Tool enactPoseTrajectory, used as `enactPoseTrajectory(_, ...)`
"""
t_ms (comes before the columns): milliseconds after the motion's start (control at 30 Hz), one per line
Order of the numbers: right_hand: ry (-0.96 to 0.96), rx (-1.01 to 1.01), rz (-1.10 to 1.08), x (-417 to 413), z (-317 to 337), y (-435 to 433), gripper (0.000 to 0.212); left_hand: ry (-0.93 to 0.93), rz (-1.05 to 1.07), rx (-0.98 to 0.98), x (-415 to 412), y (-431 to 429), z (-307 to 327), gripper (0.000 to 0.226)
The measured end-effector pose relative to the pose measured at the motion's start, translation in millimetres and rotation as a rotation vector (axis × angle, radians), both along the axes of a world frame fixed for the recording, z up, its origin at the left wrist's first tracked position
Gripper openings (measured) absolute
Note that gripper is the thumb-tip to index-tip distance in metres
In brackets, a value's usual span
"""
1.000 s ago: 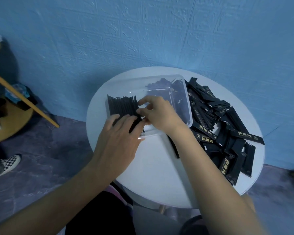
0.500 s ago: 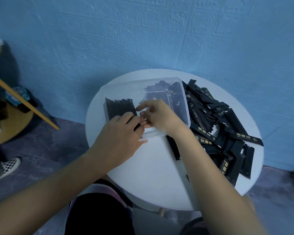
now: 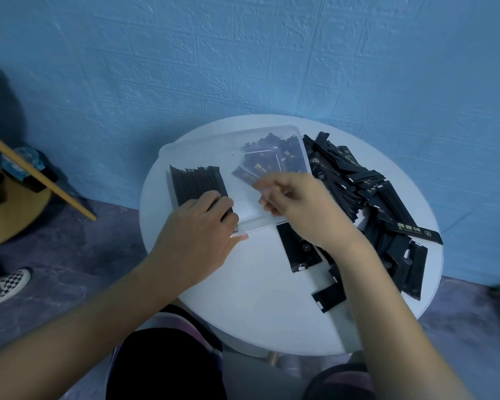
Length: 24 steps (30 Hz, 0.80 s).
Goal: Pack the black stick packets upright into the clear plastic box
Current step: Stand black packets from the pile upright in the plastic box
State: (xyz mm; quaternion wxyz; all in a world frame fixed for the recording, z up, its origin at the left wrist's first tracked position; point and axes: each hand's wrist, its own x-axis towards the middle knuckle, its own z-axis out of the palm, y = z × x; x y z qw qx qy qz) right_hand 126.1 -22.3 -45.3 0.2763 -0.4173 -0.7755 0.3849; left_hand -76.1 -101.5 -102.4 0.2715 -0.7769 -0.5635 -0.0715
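**A:** Where do things stand with the packing?

**B:** The clear plastic box [image 3: 272, 220] sits on the round white table [image 3: 243, 298], just above the frame's centre. A row of upright packets [image 3: 195, 184] fills its left end. The left hand [image 3: 197, 238] lies flat against that row, fingers spread over the packet tops, thumb on the box's near rim. It grips nothing; it props the row.

**B:** The right hand [image 3: 298, 206] is over the right half of the box, fingers loosely curled. It is blurred, so I cannot tell whether it pinches a packet or is empty.

**A:** And the supply?

**B:** The loose pile of packets [image 3: 367, 197] spreads across the right of the table, touching the box's right wall. A few lie apart towards the lower right, one flat packet [image 3: 299, 246] just below the box. Some dark packets also show through the box's right end; lying flat, I think.

**A:** So how should the step be done well?

**B:** My judgement: keep the left palm pressed on the row so it cannot fan over, and slide each new packet down tight against the row's right face, long edge vertical. Take one or two at a time, and clear the flat ones from the right end before the row reaches them.
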Motion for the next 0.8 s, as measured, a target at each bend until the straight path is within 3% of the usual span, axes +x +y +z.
enactPoseTrajectory(167, 0.044, 0.103, -0.152, 53.2, -1.8, -14.7, 0.016, -0.015, 0.008, -0.004, 0.3, 0.4, 0.8, 0.048)
enactPoseTrajectory(333, -0.197, 0.233, -0.319, 88.0, -19.6, -25.1, 0.017, -0.026, 0.011, 0.013, 0.5, 0.9, 1.0, 0.048)
enactPoseTrajectory(433, -0.361, 0.312, -0.332, 100.6, -27.6, -23.9, 0.030, -0.026, 0.023, 0.002, 0.6, 0.9, 0.8, 0.050)
enactPoseTrajectory(600, -0.500, 0.227, -0.252, 110.5, -25.6, -18.6, 0.066, -0.026, 0.030, -0.010, 0.4, 1.8, 2.8, 0.051)
enactPoseTrajectory(700, -0.534, 0.207, -0.246, 107.8, -23.9, -14.8, 0.066, -0.032, 0.034, -0.023, 0.3, 0.9, 3.5, 0.053)
enactPoseTrajectory(800, -0.520, 0.230, -0.263, 103.3, -22.0, -11.3, 0.052, -0.046, 0.033, -0.029, 0.4, 0.6, 4.0, 0.056)
